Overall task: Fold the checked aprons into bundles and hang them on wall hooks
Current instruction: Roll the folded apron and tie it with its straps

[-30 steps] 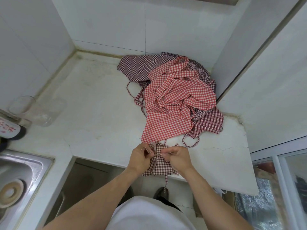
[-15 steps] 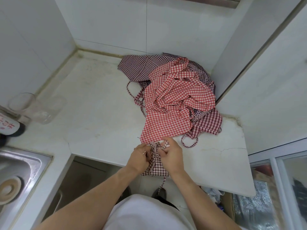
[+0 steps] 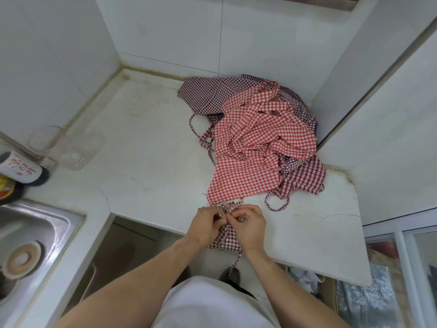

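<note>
Pinching its strap at the knot, your left hand point(image 3: 205, 224) and right hand point(image 3: 251, 227) meet over the bundle point(image 3: 224, 237), whose long axis runs twelve to six across the bench point(image 3: 142, 162) edge.

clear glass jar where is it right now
In the head view the clear glass jar lies on its side at the left of the white counter, near the left wall, just beyond the dark bottle and sink.
</note>
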Action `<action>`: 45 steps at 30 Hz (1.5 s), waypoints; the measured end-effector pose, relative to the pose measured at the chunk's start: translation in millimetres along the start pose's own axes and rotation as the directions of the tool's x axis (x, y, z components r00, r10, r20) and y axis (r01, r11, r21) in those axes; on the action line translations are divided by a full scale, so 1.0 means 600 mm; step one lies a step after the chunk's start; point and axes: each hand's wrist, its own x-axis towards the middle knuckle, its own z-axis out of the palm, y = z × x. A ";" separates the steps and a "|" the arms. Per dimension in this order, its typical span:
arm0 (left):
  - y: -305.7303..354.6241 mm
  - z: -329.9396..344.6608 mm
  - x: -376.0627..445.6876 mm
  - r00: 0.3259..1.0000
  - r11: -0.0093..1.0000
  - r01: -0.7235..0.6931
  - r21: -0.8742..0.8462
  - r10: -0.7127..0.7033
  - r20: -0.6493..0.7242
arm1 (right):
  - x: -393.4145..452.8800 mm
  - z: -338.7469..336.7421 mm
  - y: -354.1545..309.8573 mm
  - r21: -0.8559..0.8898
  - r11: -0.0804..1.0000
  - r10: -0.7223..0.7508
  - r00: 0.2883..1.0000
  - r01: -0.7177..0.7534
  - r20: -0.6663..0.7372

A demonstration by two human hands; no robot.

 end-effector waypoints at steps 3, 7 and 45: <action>0.005 -0.002 -0.001 0.998 0.998 0.062 0.001 -0.062 -0.020 | -0.001 0.002 0.016 -0.029 1.000 -0.012 0.999 0.013 0.040; 0.009 -0.001 0.002 0.995 0.994 0.078 -0.076 -0.082 -0.051 | -0.002 -0.005 0.033 -0.035 0.995 -0.081 0.980 0.089 0.184; 0.067 -0.068 0.084 0.838 0.959 0.169 0.227 -0.260 0.479 | 0.010 -0.016 0.030 0.078 0.992 0.075 0.954 -0.101 0.289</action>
